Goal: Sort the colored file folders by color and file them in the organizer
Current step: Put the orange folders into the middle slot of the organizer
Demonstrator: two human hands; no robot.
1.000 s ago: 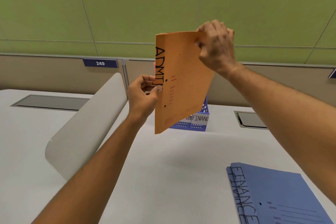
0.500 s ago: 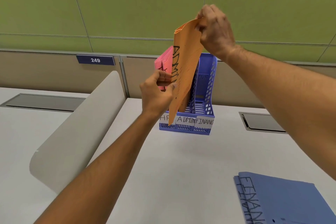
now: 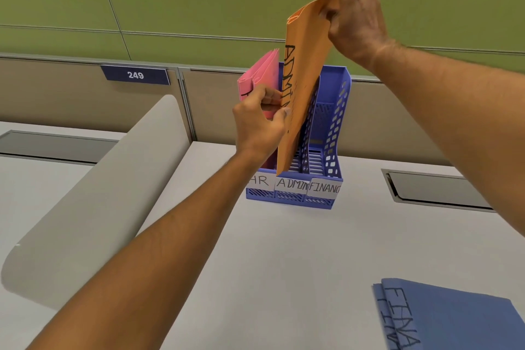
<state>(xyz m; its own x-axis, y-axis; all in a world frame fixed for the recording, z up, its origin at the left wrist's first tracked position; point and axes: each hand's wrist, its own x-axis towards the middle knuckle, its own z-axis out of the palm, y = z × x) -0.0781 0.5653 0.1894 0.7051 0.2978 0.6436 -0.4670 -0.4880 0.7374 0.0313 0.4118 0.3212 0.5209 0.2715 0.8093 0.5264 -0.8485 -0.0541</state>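
An orange folder [image 3: 305, 65] marked ADMIN stands upright over the blue organizer [image 3: 332, 134]. Its lower corner is down at the front of the middle slot, above the ADMIN label [image 3: 292, 183]. My right hand [image 3: 355, 17] pinches the folder's top corner. My left hand [image 3: 260, 119] grips its spine edge lower down. Pink folders [image 3: 262, 74] stand in the left slot, labelled HR. The right slot, labelled FINANCE, holds nothing I can see. Blue folders [image 3: 454, 321] marked FINANCE lie flat on the desk at the lower right.
A curved grey divider panel [image 3: 93, 193] rises from the desk on the left. Cable hatches [image 3: 434, 190] are set into the white desk [image 3: 284, 264] on both sides. A beige partition with a plate reading 249 [image 3: 135, 75] runs behind the organizer.
The orange folder has turned edge-on and come down from mid-air into the organizer's middle slot, both hands still holding it. The view has moved closer to the organizer.
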